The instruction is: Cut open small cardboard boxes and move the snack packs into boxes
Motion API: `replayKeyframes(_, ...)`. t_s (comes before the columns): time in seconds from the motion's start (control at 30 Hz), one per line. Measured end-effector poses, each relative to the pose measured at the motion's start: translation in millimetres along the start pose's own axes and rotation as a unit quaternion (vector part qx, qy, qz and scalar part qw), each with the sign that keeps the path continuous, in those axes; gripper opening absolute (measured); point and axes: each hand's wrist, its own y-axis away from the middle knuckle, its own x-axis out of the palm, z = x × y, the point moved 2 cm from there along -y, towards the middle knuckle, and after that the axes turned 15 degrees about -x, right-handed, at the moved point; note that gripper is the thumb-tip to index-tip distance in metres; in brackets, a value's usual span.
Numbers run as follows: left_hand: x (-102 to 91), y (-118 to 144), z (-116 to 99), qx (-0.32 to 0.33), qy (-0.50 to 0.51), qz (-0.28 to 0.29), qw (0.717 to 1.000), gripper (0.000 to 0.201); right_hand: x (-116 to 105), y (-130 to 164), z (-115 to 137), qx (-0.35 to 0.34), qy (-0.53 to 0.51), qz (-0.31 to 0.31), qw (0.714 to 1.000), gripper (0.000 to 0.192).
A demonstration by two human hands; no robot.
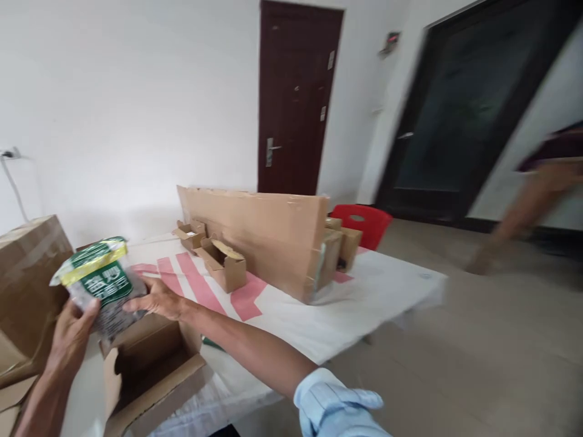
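1. Pale-blue sleeve [334, 403], nearest the camera, sits bunched well behind the right hand [161, 297], likely to keep it out of the way.
2. That hand and the left hand [73, 331] close their fingers [91, 312] around the soft green-and-white packet [108, 284]; gripping both sides probably stops it sagging.
3. Below the fingers, an open box [182, 387] stands mouth-up on the tabletop [387, 294], leaving its inside reachable.
4. Beyond the fingers, two small boxes [234, 277] stand beside a long carton [268, 233], perhaps to leave room nearby.
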Motion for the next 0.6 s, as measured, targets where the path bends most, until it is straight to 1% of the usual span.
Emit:
replayKeyframes(0.07, 7.6, 10.6, -6.2, -0.029, 0.000, 0.074, 0.997, 0.079, 4.1, 1.6, -12.4, -0.017, -0.049, -0.048, 0.998, 0.069)
replayKeyframes(0.1, 10.5, 14.7, -6.0, -0.035, 0.006, 0.109, 0.993, 0.078, 5.1, 2.6, -18.3, -0.023, -0.064, -0.060, 0.996, 0.067)
replayKeyframes(0.13, 12.7, 17.4, -3.5, -0.044, 0.006, 0.142, 0.989, 0.075, 5.3, 3.6, -24.1, -0.026, -0.076, -0.064, 0.995, 0.065)
replayKeyframes(0.17, 13.4, 18.4, 0.8, -0.052, 0.010, 0.157, 0.986, 0.070, 4.9, 4.4, -29.9, -0.025, -0.084, -0.059, 0.994, 0.064)
replayKeyframes(0.27, 10.7, 13.5, 18.2, -0.064, 0.042, 0.144, 0.987, 0.063, 1.4, 5.0, -47.1, 0.010, -0.104, -0.029, 0.994, 0.057)
replayKeyframes(0.37, 7.7, 3.9, 33.8, -0.073, 0.088, 0.139, 0.984, 0.064, -3.7, 2.3, -60.9, 0.037, -0.119, -0.018, 0.992, 0.054)
replayKeyframes(0.47, 5.7, -3.4, 46.4, -0.084, 0.113, 0.139, 0.980, 0.064, -9.9, -1.3, -70.3, 0.041, -0.092, -0.020, 0.995, 0.053)
replayKeyframes(0.6, 2.8, -6.5, 61.3, -0.103, 0.125, 0.138, 0.977, 0.061, -17.5, -2.1, -79.6, 0.054, -0.058, -0.006, 0.997, 0.051)
